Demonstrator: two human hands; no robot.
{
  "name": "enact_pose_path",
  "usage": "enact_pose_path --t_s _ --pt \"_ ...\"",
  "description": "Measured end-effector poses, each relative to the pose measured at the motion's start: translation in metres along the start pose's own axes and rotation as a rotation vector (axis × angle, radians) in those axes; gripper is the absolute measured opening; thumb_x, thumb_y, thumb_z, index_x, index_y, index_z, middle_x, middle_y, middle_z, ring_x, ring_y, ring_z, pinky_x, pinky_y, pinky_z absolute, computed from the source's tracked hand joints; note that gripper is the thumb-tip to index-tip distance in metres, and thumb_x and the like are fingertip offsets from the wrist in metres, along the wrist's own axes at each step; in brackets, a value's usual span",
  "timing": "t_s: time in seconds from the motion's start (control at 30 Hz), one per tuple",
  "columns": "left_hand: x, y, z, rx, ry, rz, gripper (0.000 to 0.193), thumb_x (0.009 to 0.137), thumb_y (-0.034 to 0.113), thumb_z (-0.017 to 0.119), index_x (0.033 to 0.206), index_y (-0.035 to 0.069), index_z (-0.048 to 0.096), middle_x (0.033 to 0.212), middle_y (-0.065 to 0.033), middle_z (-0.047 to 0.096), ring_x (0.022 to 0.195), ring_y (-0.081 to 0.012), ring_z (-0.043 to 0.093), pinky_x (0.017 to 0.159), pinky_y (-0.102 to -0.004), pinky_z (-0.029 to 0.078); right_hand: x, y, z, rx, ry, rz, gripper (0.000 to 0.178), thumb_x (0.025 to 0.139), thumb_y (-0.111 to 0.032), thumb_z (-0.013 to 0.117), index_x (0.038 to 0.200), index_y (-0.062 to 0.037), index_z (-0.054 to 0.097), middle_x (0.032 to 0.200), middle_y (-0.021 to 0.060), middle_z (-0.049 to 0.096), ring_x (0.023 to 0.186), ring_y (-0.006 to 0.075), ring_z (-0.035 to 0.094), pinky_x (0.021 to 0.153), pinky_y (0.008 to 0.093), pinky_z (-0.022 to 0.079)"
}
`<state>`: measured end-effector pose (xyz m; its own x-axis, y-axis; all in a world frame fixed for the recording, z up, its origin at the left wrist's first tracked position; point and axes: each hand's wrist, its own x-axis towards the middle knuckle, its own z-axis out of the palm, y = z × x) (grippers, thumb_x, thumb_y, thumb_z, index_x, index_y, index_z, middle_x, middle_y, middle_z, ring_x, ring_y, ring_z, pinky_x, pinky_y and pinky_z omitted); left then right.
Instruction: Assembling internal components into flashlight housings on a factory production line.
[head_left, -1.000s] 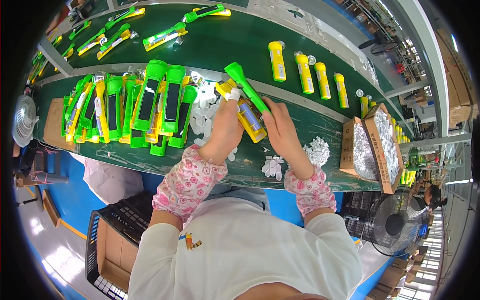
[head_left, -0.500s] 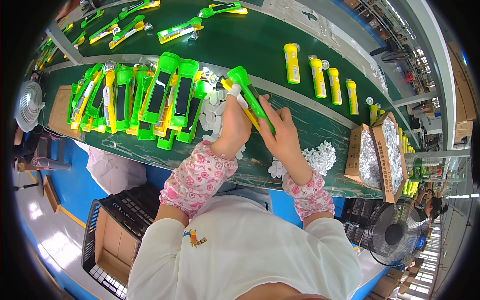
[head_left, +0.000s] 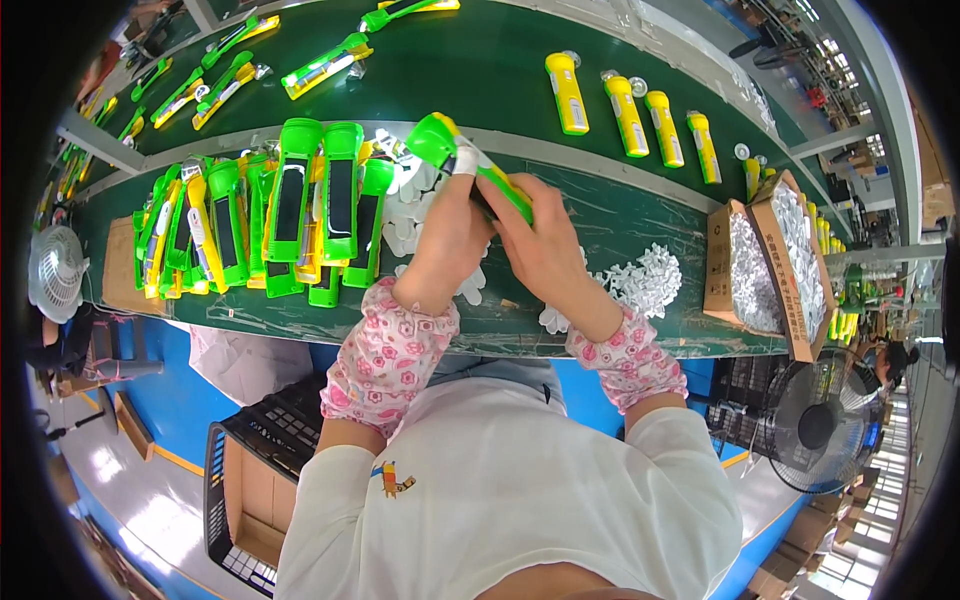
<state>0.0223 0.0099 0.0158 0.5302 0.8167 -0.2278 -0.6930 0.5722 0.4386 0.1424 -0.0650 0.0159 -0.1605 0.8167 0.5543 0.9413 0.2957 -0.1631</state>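
Both hands grip one green-and-yellow flashlight (head_left: 431, 141) over the workbench, its wide green head pointing up and left. My left hand (head_left: 450, 235) is closed around the part near the head, with a white wrap on one digit. Across the body lie the fingers of my right hand (head_left: 540, 235), closed on the lower end. The hands hide much of the flashlight's middle. Left of my hands leans a heap of green-and-yellow flashlights (head_left: 291, 195) with dark panels. White oval pieces (head_left: 402, 228) lie close beside my left hand.
Small white parts (head_left: 645, 282) are piled right of my right hand. An open cardboard box (head_left: 755, 275) of such parts stands at the bench's right end. Beyond, yellow flashlights (head_left: 568, 95) stand on a green belt (head_left: 470, 60). A black crate (head_left: 225, 490) sits below left, a fan (head_left: 815, 425) below right.
The flashlight has been turned in my hands, now showing its side, with its head further left. My right hand has shifted left and closed nearer to my left hand. The whole view has shifted slightly.
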Motion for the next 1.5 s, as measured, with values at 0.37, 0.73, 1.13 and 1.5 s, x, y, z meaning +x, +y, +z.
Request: enact_pose_path --t_s 0.37,0.73,1.13,1.5 --pt "-0.002 0.055 0.004 0.152 -0.106 0.191 0.025 0.089 0.031 0.061 0.093 0.010 0.047 0.067 -0.0013 0.045 0.056 -0.0114 0.043 0.053 -0.0274 0.037 -0.013 0.065 0.038 0.459 -0.313 -0.043 0.026 0.080 -0.002 0.061 0.106 -0.0039 0.064 0.103 0.0085 0.058 0.098 0.0285 0.055 0.083 0.0372 0.047" --pt "0.008 0.039 -0.021 -0.067 -0.185 0.025 0.040 0.087 0.044 0.061 0.096 0.008 0.047 0.071 -0.0038 0.045 0.056 -0.0123 0.043 0.053 -0.0269 0.037 0.015 0.105 0.066 0.242 -0.400 -0.239 0.007 0.076 -0.009 0.060 0.082 -0.0061 0.060 0.083 0.0120 0.056 0.084 0.0300 0.057 0.072 0.0396 0.049" --pt "0.003 0.043 -0.029 -0.071 -0.097 0.036 0.034 0.090 0.042 0.057 0.093 0.010 0.048 0.067 -0.0015 0.041 0.053 -0.0109 0.039 0.051 -0.0270 0.034 0.051 0.153 0.037 0.133 -0.224 0.007 0.013 0.081 -0.004 0.059 0.092 -0.0074 0.064 0.090 0.0098 0.059 0.084 0.0305 0.061 0.073 0.0396 0.051" --pt "-0.001 0.032 -0.035 -0.083 -0.132 -0.007 0.038 0.091 0.046 0.055 0.099 0.010 0.047 0.067 -0.0016 0.041 0.051 -0.0108 0.038 0.049 -0.0267 0.033 0.059 0.198 0.092 0.173 -0.298 0.116 0.016 0.080 -0.002 0.058 0.093 -0.0089 0.065 0.090 0.0116 0.058 0.094 0.0307 0.058 0.077 0.0394 0.049"
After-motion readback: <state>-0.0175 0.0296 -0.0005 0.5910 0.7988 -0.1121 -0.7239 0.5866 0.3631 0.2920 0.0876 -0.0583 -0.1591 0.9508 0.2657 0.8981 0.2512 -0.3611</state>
